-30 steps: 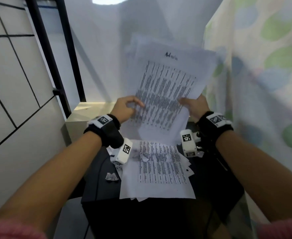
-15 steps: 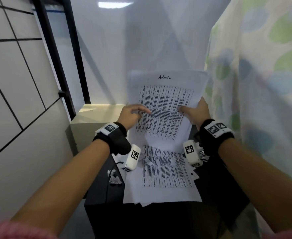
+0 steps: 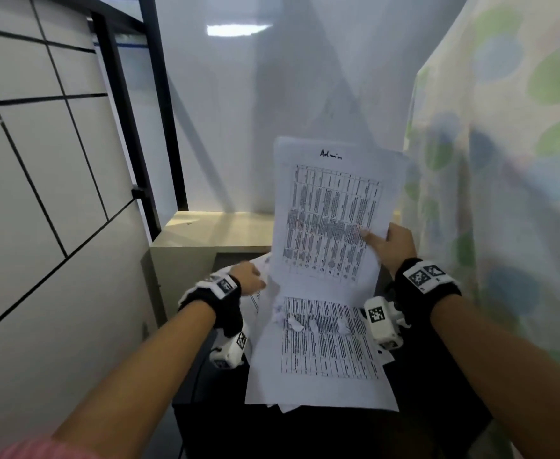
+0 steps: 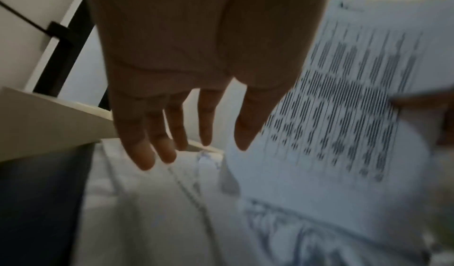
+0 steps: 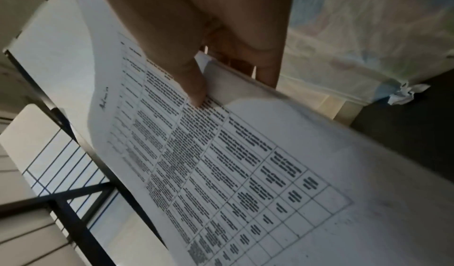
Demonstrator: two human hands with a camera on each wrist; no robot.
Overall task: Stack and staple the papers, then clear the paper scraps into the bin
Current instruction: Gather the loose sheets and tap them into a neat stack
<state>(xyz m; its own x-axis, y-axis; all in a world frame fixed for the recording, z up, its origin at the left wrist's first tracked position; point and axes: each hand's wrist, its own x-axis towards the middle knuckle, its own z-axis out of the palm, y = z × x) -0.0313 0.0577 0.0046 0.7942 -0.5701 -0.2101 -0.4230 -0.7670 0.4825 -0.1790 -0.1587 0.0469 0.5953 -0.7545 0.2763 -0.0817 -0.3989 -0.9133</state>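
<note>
A stack of printed sheets (image 3: 331, 210) stands upright over the dark table (image 3: 437, 409), its top page headed in handwriting. My right hand (image 3: 392, 245) holds it by the right edge, thumb on the front and fingers behind (image 5: 267, 74); the same stack (image 5: 221, 163) fills the right wrist view. My left hand (image 3: 250, 279) is off the stack, low at its left, fingers straight (image 4: 169, 134) above loose sheets (image 4: 147, 212). More printed sheets (image 3: 325, 356) lie flat on the table with several crumpled paper scraps (image 3: 308, 323) on them.
A beige ledge (image 3: 212, 230) runs behind the table. A tiled wall (image 3: 40, 193) and black frame (image 3: 159, 127) stand at the left. A dotted curtain (image 3: 503, 160) hangs close on the right. One scrap (image 5: 403, 93) lies by the curtain's foot.
My left hand let go of the upright stack and dropped down to the left. The stack now rests in my right hand alone and sits lower in view.
</note>
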